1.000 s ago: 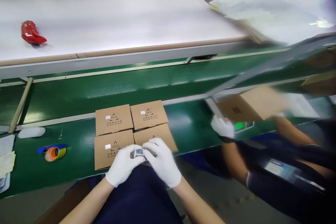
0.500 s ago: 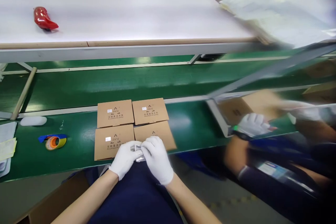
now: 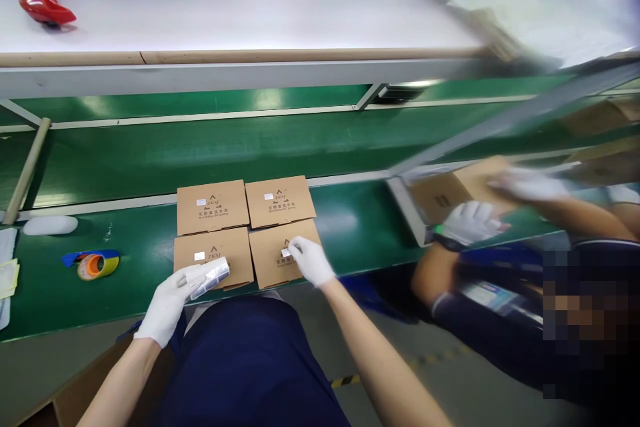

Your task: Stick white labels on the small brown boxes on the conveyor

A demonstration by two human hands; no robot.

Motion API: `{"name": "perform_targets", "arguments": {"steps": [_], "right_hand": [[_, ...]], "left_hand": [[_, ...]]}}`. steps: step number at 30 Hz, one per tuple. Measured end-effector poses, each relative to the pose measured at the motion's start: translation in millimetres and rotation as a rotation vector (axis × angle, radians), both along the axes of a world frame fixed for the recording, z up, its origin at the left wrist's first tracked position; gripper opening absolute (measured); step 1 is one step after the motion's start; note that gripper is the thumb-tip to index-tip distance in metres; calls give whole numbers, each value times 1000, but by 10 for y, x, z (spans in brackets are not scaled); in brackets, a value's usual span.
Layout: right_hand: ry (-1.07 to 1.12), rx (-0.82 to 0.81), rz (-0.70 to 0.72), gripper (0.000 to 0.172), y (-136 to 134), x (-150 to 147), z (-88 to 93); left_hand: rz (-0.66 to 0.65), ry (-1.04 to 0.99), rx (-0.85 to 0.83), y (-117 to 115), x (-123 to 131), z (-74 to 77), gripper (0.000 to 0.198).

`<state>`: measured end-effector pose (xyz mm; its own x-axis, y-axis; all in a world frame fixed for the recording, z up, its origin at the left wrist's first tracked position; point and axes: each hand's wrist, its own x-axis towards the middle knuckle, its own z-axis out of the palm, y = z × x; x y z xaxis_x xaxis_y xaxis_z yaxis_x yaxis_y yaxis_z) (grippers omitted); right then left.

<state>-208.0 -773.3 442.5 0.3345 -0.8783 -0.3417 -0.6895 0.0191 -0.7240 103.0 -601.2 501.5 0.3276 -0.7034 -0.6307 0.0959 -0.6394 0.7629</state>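
Four small brown cardboard boxes lie flat in a two-by-two block on the green bench; three show small white labels. My left hand, in a white glove, is closed round a small roll of white labels over the near left box. My right hand, also gloved, presses its fingertips on a small white label at the top left of the near right box. The far left box and far right box lie just beyond, untouched.
A tape roll and a white oblong object lie at the left of the green bench. A red object rests on the white shelf beyond. At right, another person's gloved hands handle a brown box.
My hands, together over the near boxes before, have parted: the left drew back left with the label roll, the right moved onto the near right box with a label. The view tilted down.
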Motion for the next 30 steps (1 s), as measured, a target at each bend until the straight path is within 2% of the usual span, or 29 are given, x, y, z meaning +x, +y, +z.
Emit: {"name": "perform_targets", "arguments": {"steps": [4,11,24,30], "right_hand": [[12,11,81,22,-28,236,-150],[102,-13,96,22,-43,283,-320],[265,-49,144,22,-12,335,-313],[385,-78,165,22,38,453,-330]], "left_hand": [[7,18,-11,91,33,-31,54],[93,6,18,183,-48,-49,60],[66,103,34,275,-58,-210,54],[67,98,35,292,-60,-264,51]]}}
